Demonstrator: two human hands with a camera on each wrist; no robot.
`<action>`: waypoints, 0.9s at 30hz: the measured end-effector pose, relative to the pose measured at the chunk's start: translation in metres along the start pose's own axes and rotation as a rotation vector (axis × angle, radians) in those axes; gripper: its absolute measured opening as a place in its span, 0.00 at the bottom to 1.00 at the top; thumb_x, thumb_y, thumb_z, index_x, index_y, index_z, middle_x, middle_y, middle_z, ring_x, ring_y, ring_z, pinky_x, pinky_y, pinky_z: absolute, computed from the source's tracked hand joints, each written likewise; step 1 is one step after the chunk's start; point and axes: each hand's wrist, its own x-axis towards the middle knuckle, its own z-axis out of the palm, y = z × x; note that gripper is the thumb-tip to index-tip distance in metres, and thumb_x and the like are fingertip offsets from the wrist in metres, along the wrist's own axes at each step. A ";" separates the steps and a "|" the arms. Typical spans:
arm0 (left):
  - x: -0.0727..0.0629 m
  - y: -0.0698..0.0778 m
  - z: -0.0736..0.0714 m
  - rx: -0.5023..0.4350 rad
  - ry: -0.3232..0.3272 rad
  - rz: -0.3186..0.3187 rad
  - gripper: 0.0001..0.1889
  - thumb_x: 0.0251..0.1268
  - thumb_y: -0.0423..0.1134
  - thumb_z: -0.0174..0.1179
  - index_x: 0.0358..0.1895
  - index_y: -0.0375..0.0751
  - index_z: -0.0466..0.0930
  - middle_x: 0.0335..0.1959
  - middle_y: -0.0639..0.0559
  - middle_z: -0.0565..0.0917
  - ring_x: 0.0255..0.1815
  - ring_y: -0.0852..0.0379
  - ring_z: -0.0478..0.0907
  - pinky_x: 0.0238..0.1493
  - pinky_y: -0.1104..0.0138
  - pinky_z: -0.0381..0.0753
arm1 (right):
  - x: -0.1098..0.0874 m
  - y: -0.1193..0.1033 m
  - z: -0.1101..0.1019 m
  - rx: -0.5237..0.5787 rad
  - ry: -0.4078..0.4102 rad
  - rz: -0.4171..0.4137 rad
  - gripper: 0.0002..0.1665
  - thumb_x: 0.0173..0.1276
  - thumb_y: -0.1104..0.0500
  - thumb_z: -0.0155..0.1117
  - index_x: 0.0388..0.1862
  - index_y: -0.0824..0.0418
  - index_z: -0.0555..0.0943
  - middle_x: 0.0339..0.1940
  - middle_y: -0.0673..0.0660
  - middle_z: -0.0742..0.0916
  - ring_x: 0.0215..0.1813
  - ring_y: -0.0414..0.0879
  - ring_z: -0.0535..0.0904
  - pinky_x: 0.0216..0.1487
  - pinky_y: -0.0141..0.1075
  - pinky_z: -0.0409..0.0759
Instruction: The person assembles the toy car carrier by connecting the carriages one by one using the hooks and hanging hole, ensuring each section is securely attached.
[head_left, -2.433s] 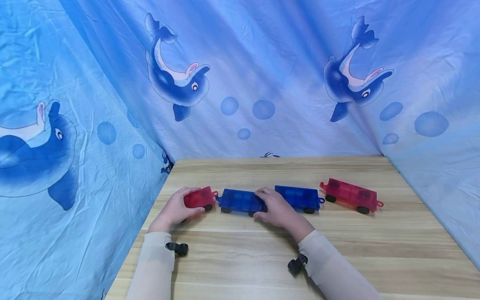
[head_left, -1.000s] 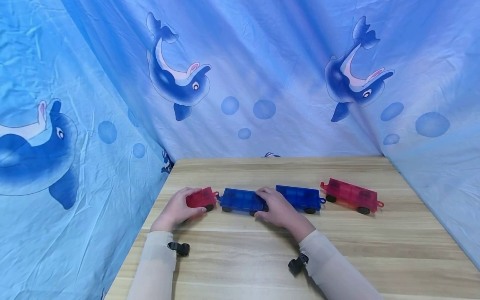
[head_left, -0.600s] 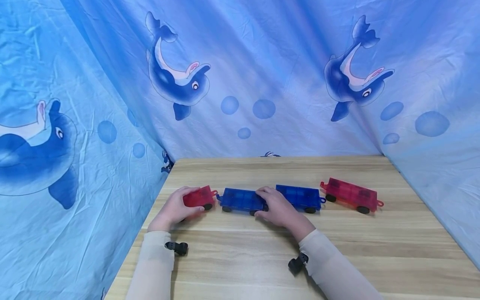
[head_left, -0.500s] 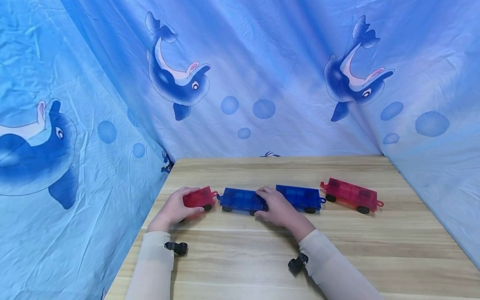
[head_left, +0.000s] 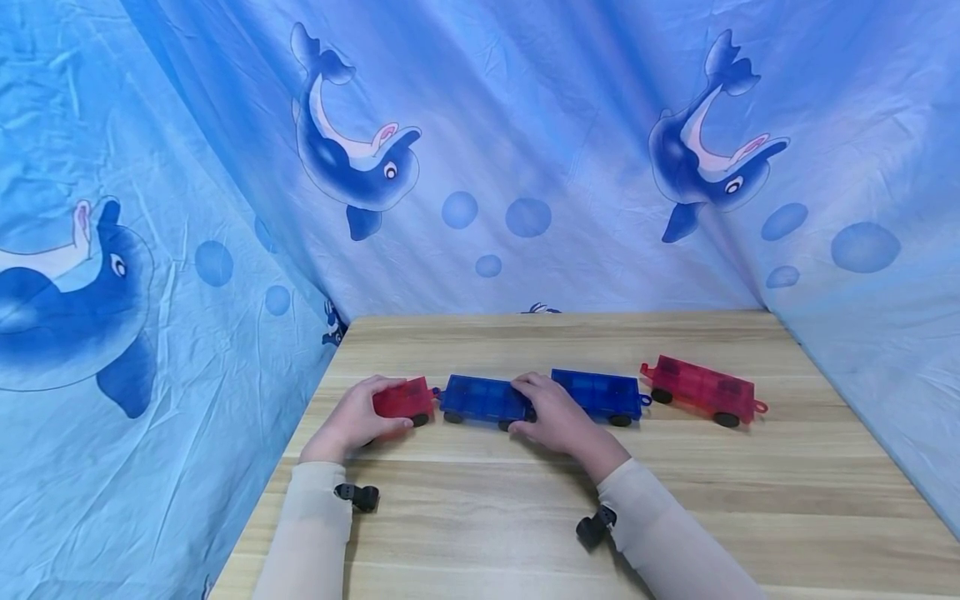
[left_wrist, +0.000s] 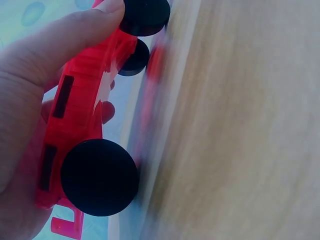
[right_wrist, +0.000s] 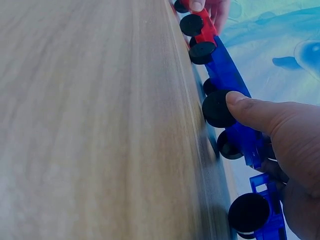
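Observation:
My left hand (head_left: 358, 419) grips a translucent red toy train car (head_left: 405, 398) at the left of the row, thumb on the near side. In the left wrist view, the same red car (left_wrist: 80, 105) shows its black wheels and an end hook (left_wrist: 67, 227). A blue train car (head_left: 480, 398) stands just right of it; the blue hook meets the red car's right end, but whether they are linked I cannot tell. My right hand (head_left: 558, 421) holds that blue car by its right end, the thumb against a wheel (right_wrist: 218, 109) in the right wrist view.
A second blue car (head_left: 600, 394) stands right of my right hand, its left end partly hidden. Beyond it is another red car (head_left: 701, 390), set at an angle with its hook near the blue loop. All are on a wooden table (head_left: 480, 517) before a dolphin-print curtain (head_left: 585, 167).
Over the last half second my left hand has brought the red car slightly right and down, closing onto the blue hook. Earlier it shifted back and forth. My right hand stays in place.

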 end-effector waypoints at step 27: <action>0.001 0.004 -0.002 0.066 0.010 0.001 0.49 0.44 0.55 0.86 0.74 0.57 0.75 0.66 0.50 0.80 0.58 0.45 0.79 0.56 0.51 0.84 | 0.000 0.001 0.000 -0.017 -0.006 -0.003 0.50 0.65 0.40 0.78 0.80 0.56 0.70 0.76 0.53 0.75 0.77 0.56 0.69 0.74 0.55 0.70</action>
